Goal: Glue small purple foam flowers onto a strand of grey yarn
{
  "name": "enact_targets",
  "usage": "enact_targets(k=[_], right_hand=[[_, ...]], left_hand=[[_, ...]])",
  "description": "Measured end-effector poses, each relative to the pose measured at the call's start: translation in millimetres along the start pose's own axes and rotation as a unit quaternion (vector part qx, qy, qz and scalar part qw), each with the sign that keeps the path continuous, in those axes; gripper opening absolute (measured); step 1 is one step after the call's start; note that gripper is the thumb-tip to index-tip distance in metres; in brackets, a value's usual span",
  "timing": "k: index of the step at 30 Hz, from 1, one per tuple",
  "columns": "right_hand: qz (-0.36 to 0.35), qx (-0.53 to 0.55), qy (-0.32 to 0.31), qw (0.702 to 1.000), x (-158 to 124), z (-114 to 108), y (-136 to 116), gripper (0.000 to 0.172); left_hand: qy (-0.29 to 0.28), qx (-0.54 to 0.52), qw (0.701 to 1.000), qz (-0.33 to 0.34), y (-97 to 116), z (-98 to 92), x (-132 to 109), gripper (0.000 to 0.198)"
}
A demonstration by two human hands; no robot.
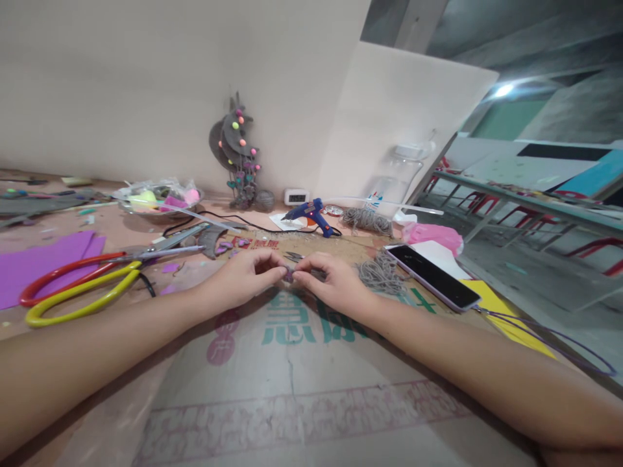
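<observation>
My left hand [257, 274] and my right hand [320, 279] meet over the middle of a printed cardboard sheet [233, 402]. Between their fingertips they pinch a small purple-grey piece [289, 275], too small to make out fully. Both hands are closed, thumbs against forefingers. Just beyond the fingers lie small dark-bladed scissors or snips [293, 257]. Purple and grey felt bits [224, 247] are scattered beyond my left hand. Beside my right hand sits a tangle of grey yarn [382, 272].
Large red-and-yellow-handled scissors [82, 295] rest on the left near purple sheets [29, 272]. A blue glue gun [311, 214], a clock [296, 196] and a clear jar [399, 178] stand behind. A phone [432, 275] lies right. A grey moon ornament [236, 152] is against the wall.
</observation>
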State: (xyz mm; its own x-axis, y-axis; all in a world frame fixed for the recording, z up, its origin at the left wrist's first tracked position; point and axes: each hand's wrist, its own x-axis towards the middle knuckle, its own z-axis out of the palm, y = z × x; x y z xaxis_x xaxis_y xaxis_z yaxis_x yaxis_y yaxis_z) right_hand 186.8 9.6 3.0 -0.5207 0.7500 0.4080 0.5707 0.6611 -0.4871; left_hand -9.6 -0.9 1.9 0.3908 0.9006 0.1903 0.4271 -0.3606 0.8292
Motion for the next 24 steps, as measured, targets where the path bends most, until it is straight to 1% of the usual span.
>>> enact_targets(k=[4, 8, 14, 18, 21, 23, 24], right_hand=[[-0.002, -0.009, -0.002, 1.000, -0.3, 0.2, -0.8, 0.012], [0.004, -0.005, 0.004, 1.000, 0.4, -0.3, -2.4, 0.013], [0.060, 0.053, 0.012, 0.997, 2.6, -0.7, -4.0, 0.016], [0.056, 0.060, 0.016, 0.997, 2.6, -1.4, -3.9, 0.015], [0.043, 0.053, 0.011, 0.998, 2.1, -4.0, -4.0, 0.022], [0.048, 0.058, 0.016, 0.997, 2.0, -5.7, -4.5, 0.029], [0.056, 0.062, 0.020, 0.996, 2.2, -6.3, -4.8, 0.030]], left_hand=[[-0.007, 0.013, 1.000, 0.020, -2.0, -0.2, 0.0, 0.016], [-0.002, 0.016, 0.999, 0.031, -2.9, -0.1, 0.0, 0.017], [0.001, -0.037, 0.999, 0.007, -4.8, 0.8, 1.1, 0.024], [0.011, -0.024, 1.000, 0.006, -4.8, 1.4, 1.0, 0.023], [0.020, -0.013, 1.000, 0.002, -1.7, 1.3, 0.2, 0.022], [0.022, -0.003, 1.000, -0.009, 0.3, 1.3, -0.3, 0.020], [0.022, 0.002, 1.000, -0.013, 0.8, 1.4, -0.4, 0.019]])
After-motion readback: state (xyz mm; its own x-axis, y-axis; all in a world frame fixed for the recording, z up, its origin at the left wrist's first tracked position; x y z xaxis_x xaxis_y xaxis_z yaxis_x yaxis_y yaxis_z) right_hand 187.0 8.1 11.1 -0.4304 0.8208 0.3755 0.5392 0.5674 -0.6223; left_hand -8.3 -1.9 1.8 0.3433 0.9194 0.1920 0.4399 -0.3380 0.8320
